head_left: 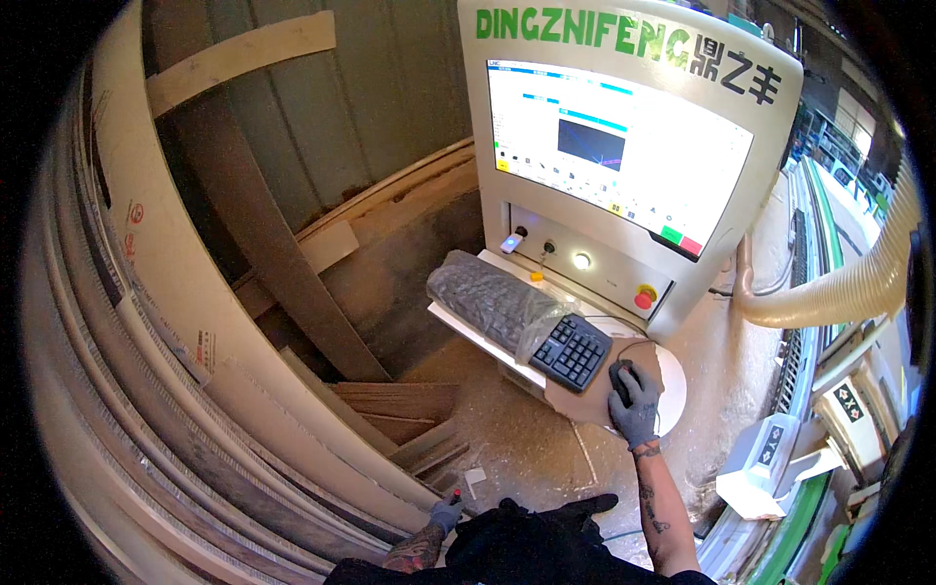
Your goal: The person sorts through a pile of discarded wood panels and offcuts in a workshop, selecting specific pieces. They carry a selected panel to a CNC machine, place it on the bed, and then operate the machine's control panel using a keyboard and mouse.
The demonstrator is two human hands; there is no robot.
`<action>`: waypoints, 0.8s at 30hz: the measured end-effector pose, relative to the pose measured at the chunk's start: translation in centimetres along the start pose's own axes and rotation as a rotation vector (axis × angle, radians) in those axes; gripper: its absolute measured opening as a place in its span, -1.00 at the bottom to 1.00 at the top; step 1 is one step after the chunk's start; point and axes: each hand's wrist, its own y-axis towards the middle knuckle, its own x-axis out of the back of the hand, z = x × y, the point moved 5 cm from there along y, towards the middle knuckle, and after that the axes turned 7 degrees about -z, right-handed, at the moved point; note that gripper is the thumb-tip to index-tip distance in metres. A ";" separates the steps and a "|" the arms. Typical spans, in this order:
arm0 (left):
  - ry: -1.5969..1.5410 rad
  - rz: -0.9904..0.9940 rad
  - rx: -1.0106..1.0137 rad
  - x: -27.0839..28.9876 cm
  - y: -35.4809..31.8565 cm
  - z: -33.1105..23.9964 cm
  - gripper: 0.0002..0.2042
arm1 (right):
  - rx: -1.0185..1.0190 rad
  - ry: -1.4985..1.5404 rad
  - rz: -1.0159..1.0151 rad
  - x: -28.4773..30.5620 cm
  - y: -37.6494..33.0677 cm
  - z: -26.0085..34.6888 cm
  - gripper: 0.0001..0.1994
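Observation:
My right hand (636,408), in a grey glove, rests curled over a dark computer mouse (620,372). Under the mouse lies a worn brown board (589,402) on the console's white shelf. Just left of it is a black keyboard (573,353), its left part hidden by a dusty plastic cover (495,294). Low down by my body, my left hand (447,513), also gloved, is closed around a small thing with a red tip; its kind is too small to make out. Above the shelf a lit screen (624,146) shows a program window with a dark preview pane.
The pale console carries a red emergency stop button (644,296), a lit round button (582,261) and a plugged-in USB stick (513,241). Stacked boards (224,409) stand along the left. On the right are a ribbed hose (838,292) and a machine rail with a white housing (765,468).

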 end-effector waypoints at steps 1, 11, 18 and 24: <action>0.005 0.009 -0.014 -0.1 0.2 0.2 -0.60 | 0.003 0.010 -0.005 0.0 0.1 0.2 -0.60; 0.130 0.135 -0.012 -0.5 4.5 2.2 -0.63 | -0.006 0.016 0.027 -0.8 -0.3 -0.1 -0.58; 0.064 0.127 -0.039 -2.2 5.8 3.5 -0.60 | 0.011 -0.034 0.020 -0.4 -0.1 0.0 -0.56; -0.049 0.048 -0.187 -1.5 2.9 1.3 -0.60 | 0.009 -0.018 0.071 -0.7 -0.5 -0.9 -0.54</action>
